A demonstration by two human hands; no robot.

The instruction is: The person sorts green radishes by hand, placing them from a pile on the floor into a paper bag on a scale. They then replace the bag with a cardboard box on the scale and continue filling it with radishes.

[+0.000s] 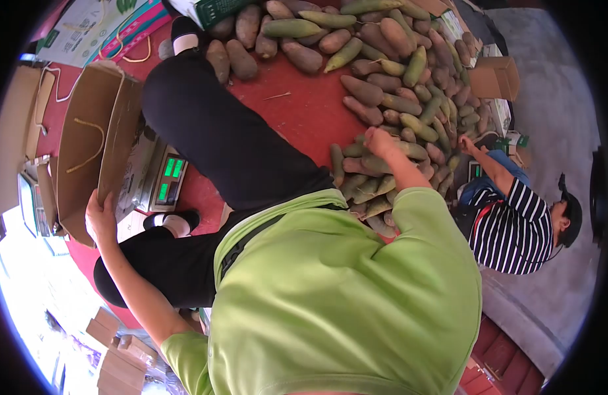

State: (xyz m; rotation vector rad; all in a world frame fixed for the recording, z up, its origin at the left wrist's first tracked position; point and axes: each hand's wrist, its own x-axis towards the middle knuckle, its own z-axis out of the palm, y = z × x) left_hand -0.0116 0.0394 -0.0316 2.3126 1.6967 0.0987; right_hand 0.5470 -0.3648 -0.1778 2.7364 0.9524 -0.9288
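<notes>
My left hand grips the edge of an open brown cardboard box with a cord handle. The box stands over a weighing scale whose lit green displays show at its side. On my right, my right hand has its fingers curled closed above a large pile of radish-like roots, some green, some reddish-brown. Whatever lies in those fingers, if anything, cannot be made out.
A person in a striped shirt sits across the pile, one hand reaching to it. A small open carton stands at the far right. Printed boxes lie upper left, more cartons lower left. Red flooring shows beside my leg.
</notes>
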